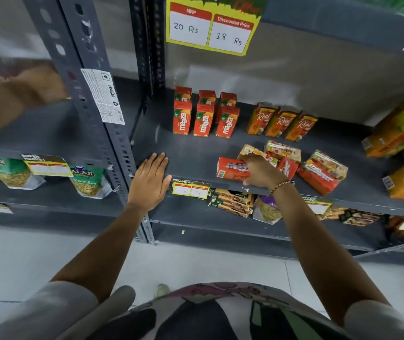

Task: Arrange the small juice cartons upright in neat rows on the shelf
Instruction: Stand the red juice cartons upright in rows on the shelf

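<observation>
On the grey shelf, several red Maaza cartons stand upright in rows at the back. To their right stand three orange Real cartons, side by side. Loose cartons lie flat in a heap near the front edge. My right hand grips a red carton that lies on its side at the left of the heap. My left hand rests flat on the shelf's front edge, fingers straight, holding nothing.
Larger orange juice packs are stacked at the shelf's right end. A grey slotted upright stands just left of my left hand. Snack bags fill the shelf below. Another person's arm reaches in at the upper left.
</observation>
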